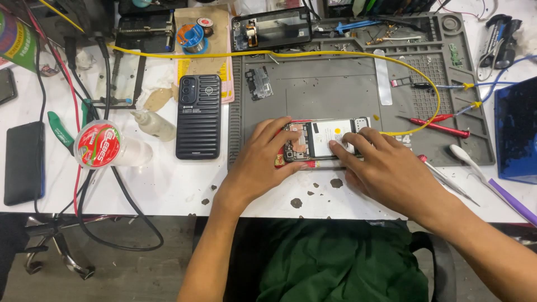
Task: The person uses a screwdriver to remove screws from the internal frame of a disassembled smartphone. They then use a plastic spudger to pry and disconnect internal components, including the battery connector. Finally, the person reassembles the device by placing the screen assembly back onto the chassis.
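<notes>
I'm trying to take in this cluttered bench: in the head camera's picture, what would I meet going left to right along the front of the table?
Black phone lying flat → clear bottle with red-and-green label → phone in ribbed black case → left hand → opened phone → right hand → red probe → blue box.

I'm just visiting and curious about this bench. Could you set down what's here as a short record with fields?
Setting: white workbench with a grey repair mat
Left hand: fingers rest on the left end of an opened phone
Right hand: fingers press on the phone's right half
Opened phone: back off, insides showing, flat on the mat
Nearby: dark ribbed-case phone, red-lidded cup, yellow cable, red probe
</notes>
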